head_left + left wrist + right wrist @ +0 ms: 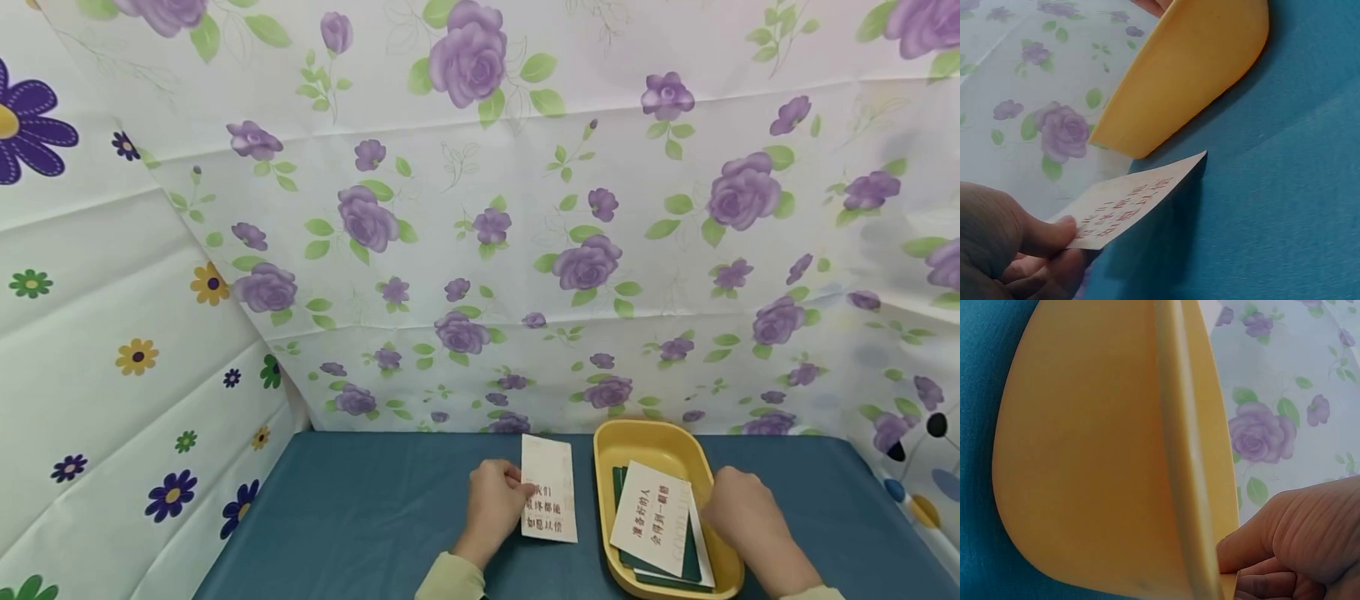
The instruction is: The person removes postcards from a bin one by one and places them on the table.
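My left hand [495,504] pinches a white card [553,467] by its left edge, thumb on the printed face. Dark lettering covers the lower part of this card, and the left wrist view shows it tilted, with its far end above the blue surface. A yellow basin [660,440] stands to the right of the card. At the basin's right side, my right hand [750,508] grips the rim between thumb and fingers. Inside the basin lies a stack of white and dark green cards, topped by a white lettered card [651,517]; those beneath are mostly covered.
A dark blue cloth-like table surface [360,508] lies under everything. Behind it hangs a white sheet with purple roses [465,250]. Another sheet with coloured daisies [112,400] closes off the left side.
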{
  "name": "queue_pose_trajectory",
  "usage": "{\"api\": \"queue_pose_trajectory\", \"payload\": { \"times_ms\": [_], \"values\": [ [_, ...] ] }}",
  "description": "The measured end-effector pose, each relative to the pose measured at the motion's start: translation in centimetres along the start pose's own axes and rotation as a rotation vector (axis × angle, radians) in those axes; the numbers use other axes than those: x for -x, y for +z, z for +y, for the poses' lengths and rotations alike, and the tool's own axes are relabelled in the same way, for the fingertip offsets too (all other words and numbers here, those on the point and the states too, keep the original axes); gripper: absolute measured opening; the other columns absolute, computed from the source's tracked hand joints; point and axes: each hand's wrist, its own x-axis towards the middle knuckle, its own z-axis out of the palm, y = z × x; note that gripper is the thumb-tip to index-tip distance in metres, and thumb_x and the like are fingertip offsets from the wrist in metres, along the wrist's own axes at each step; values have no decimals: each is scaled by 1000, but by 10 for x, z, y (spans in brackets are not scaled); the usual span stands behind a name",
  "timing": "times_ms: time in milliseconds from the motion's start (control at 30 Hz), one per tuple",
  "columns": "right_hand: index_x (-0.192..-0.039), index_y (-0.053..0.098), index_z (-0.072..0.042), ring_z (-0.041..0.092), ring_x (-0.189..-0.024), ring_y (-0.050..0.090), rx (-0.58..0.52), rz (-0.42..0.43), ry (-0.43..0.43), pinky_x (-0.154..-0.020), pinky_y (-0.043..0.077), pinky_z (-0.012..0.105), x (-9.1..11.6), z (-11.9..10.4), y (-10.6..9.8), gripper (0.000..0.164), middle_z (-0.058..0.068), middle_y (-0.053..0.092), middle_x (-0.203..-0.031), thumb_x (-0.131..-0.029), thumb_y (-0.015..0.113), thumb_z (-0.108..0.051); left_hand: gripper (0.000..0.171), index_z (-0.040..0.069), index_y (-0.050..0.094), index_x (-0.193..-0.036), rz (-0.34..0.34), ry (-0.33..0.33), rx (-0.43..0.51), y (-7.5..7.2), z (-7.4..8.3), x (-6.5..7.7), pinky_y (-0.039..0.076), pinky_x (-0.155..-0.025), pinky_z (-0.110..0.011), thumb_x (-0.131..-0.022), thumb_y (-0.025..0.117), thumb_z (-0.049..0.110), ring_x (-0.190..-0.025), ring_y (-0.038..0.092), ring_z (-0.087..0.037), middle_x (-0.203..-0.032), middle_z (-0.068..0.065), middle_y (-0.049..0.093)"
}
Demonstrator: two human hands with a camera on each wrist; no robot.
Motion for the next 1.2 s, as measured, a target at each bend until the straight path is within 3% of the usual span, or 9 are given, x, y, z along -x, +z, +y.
{"api": "queue_pose_trajectory", "payload": {
  "times_ms": [233,433,633,767,1200],
  "values": [
    [-78,60,4,18,-50,55,-5,-10,-5,-45,44,30,-3,1,2,8,9,56,-61,-79,55,-2,31,12,56,-54,-66,-45,-63,6,-6,8,33,-40,-26,-66,84,14,-43,47,-11,-47,4,50],
    [-75,59,2,18,-50,54,4,-1,-12,-44,43,30,-2,-1,2,7,9,54,-60,-79,56,-3,43,14,46,-46,-58,-78,-93,11,-12,12,26,-37,-25,-63,86,13,-38,39,-12,-41,4,36],
    [-73,59,0,19,-50,53,7,4,-17,-44,42,29,0,-4,1,8,9,53,-59,-79,55,-2,41,13,47,-47,-25,-67,-131,15,-16,13,29,-38,-26,-62,86,10,-41,41,-12,-43,3,43],
    [-71,59,0,19,-49,53,4,1,-15,-44,42,29,1,-3,-1,9,9,53,-59,-79,55,-3,38,12,50,-48,-39,-69,-145,16,-15,13,30,-36,-25,-62,85,9,-40,45,-10,-44,3,48],
    [-72,59,0,19,-49,54,3,-4,-7,-44,42,29,2,-1,-2,9,9,54,-59,-79,56,-4,37,13,51,-48,-50,-47,-163,19,-14,12,34,-39,-25,-62,85,9,-41,48,-10,-42,3,49]
  ]
}}
